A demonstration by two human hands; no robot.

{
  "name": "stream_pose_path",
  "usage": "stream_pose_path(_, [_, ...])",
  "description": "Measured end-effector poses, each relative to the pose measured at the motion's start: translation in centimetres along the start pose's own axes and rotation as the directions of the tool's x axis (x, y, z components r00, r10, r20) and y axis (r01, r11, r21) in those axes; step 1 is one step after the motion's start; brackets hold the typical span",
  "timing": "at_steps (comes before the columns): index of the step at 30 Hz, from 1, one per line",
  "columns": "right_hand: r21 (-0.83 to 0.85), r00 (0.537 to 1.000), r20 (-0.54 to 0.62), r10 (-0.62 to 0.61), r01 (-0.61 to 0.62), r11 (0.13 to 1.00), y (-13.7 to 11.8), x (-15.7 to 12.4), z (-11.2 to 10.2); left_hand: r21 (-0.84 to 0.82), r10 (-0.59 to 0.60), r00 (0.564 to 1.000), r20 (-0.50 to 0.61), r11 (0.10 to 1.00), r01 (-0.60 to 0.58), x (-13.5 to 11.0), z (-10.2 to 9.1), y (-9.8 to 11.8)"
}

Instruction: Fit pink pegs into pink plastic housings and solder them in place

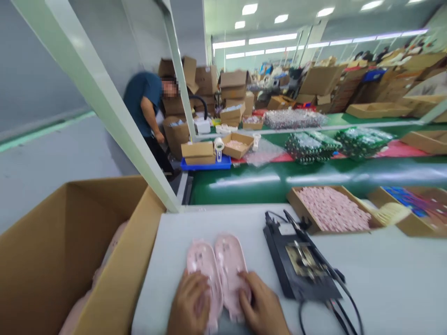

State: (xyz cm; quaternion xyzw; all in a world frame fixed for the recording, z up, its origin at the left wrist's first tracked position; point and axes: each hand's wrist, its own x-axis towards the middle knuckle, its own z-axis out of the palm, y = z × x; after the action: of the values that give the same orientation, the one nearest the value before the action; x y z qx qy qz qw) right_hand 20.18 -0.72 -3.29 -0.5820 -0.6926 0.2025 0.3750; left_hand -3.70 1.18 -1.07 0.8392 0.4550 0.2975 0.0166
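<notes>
Two long pink plastic shell halves lie side by side on the white table, hollow faces up. My left hand [188, 304] curls its fingers over the lower part of the left shell half [204, 260]. On the other side, my right hand [261, 302] grips the outer edge of the right shell half [229, 256] between thumb and fingers. The long inner edges of the two halves meet or nearly meet. Small moulded details inside them are blurred.
Right of the shells sits a black device with cables [296, 260]. A carton of small pink parts [335, 209] stands behind it. A deep cardboard box [115, 274] is at the left, beside a metal post [115, 107]. Beyond runs a green conveyor [244, 181]; a person [146, 107] bends nearby.
</notes>
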Motion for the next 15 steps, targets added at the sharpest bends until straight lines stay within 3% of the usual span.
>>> stream_pose_path(3, [0.076,0.995,0.079,0.056,-0.062,0.995,-0.8,0.7,-2.0,-0.106,-0.060,0.993,0.104,0.992,0.071,0.6,-0.5,0.0])
stream_pose_path(7, [0.080,0.983,0.135,0.126,-0.137,0.987,-0.5,0.9,-2.6,-0.185,-0.086,0.983,0.163,0.976,0.116,0.7,0.0,-0.6])
stream_pose_path(11, [0.072,0.985,0.113,0.133,-0.142,0.987,-0.4,0.8,-2.6,-0.142,-0.034,0.990,0.138,0.988,0.054,1.2,-1.0,-0.8])
stream_pose_path(15, [-0.020,0.984,0.088,0.152,-0.151,0.988,-1.4,0.4,-3.5,-0.047,0.066,0.997,0.037,0.997,-0.064,1.7,-1.8,-0.6])
